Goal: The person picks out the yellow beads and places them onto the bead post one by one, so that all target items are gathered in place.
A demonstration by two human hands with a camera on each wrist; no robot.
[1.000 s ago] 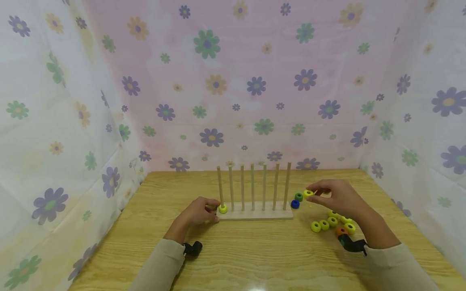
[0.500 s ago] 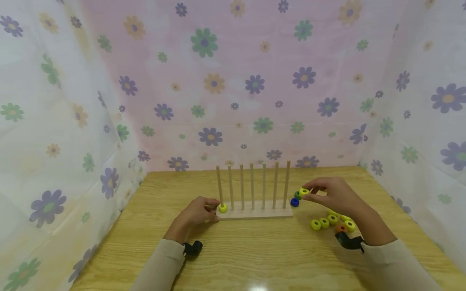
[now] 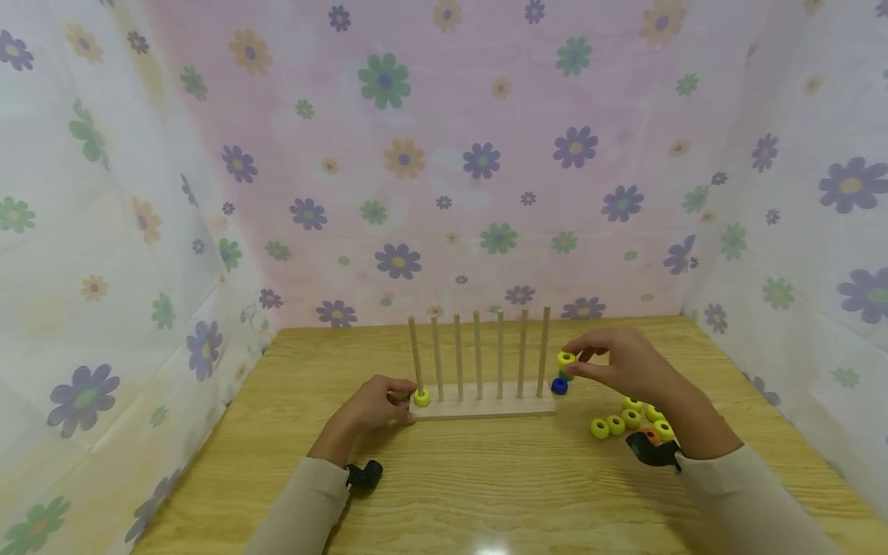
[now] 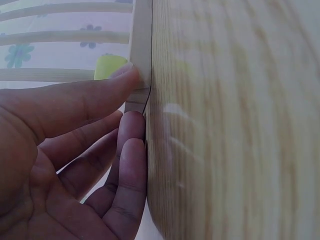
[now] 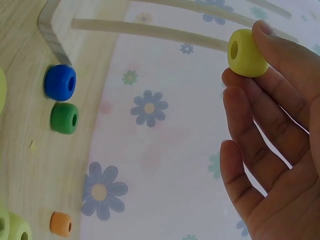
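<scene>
The right hand [image 3: 627, 361] has its thumb and fingertip clamped on the sides of the yellow bead [image 3: 566, 360], which hangs in the air just to the right of the rack [image 3: 489, 398], beside its rightmost peg [image 3: 544, 351] and not on it. In the right wrist view the other 3 fingers stand apart from the bead. This is a good hold, I judge: the hole is uncovered and faces down, roughly in line with the rack's 7 upright pegs, so it is best not to let the bead roll in the pinch.

The left hand [image 3: 372, 402] pinches the left end of the rack's base, thumb beside the threaded bead [image 3: 422, 398] at the foot of the leftmost peg [image 3: 415, 354]. A firm, low grip there should stop the rack sliding if a peg is nudged; pressing down harder seems needless.

Any move across the rack would want the bead carried above the peg tops. Near the rack's right end, the wrist should clear the blue bead [image 3: 560, 386] and the green bead [image 3: 566, 375]; further right and nearer the person, the orange bead [image 3: 650, 436] and at least 6 loose yellow beads [image 3: 615, 425] could roll if the sleeve brushes them
</scene>
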